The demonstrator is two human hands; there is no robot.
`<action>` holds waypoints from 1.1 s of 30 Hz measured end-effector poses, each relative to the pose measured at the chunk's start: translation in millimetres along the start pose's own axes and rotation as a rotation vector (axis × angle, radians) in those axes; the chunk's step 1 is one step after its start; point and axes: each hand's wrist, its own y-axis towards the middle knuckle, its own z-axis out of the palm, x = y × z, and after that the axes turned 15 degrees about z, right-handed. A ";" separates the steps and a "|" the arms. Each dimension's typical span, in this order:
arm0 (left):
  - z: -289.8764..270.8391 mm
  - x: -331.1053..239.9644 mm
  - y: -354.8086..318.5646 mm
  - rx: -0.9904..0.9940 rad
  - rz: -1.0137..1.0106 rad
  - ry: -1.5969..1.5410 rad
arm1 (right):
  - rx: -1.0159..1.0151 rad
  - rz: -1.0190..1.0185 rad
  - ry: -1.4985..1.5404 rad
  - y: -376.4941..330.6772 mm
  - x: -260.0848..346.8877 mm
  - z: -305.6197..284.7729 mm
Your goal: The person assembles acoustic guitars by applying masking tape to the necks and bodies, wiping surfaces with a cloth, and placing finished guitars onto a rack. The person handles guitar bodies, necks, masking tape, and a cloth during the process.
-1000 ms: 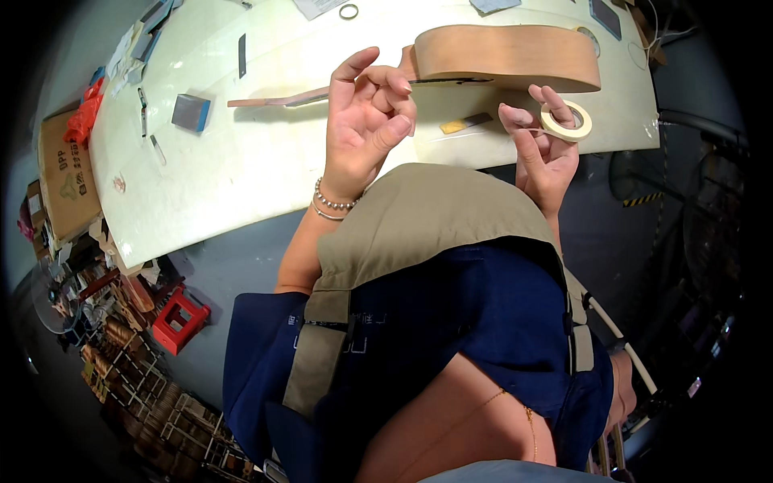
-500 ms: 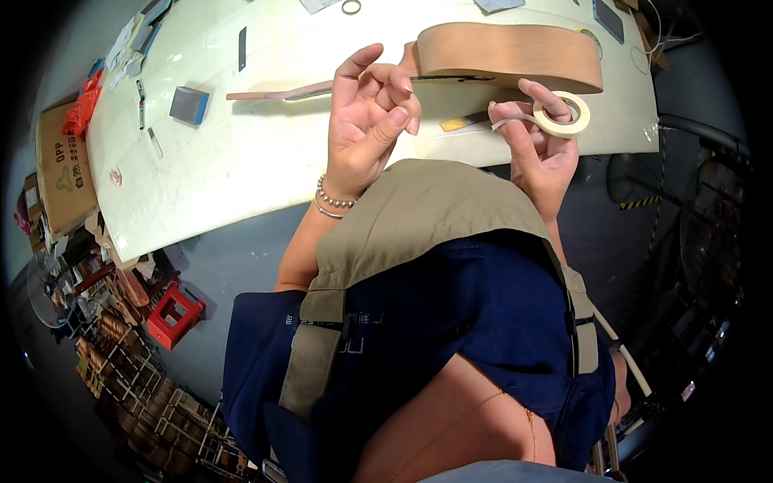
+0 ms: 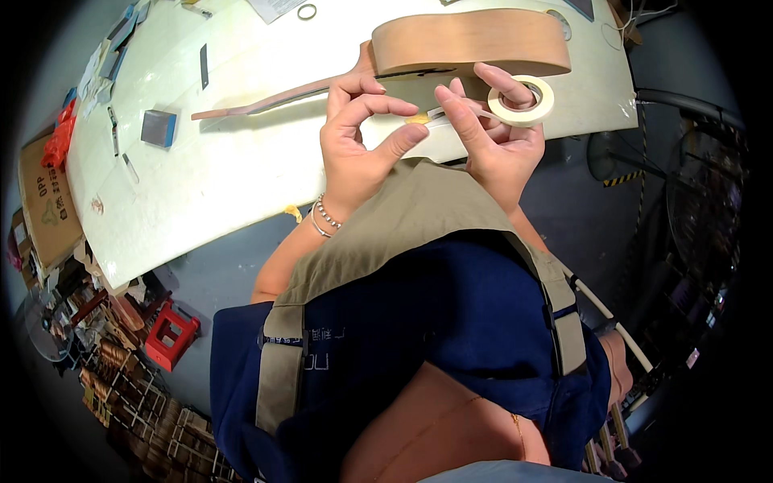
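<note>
Right hand (image 3: 495, 149) fingers grip tape roll (image 3: 521, 100); its free strip (image 3: 451, 115) runs left, toward left hand (image 3: 358, 137) fingers, pinching the end.

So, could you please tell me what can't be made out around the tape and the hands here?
- Tape end: in the head view, the strip pulled from the tape roll is hidden behind the left hand fingertips.
- Right hand palm: faces away, so its grip inside the roll is unclear.
- Wooden guitar body: its lower edge is covered by both hands.
- Small parts on the table: too small to identify.
</note>
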 end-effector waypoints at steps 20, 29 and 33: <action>-223.7 91.3 -31.2 -0.304 -0.711 0.055 | -0.262 -0.160 -0.171 118.3 -37.3 -193.4; -227.0 94.7 -22.0 -0.264 -0.783 0.065 | -0.342 -0.199 -0.169 113.7 -47.0 -178.9; -226.4 93.3 -19.6 -0.276 -0.800 0.077 | -0.351 -0.213 -0.176 114.8 -46.6 -176.0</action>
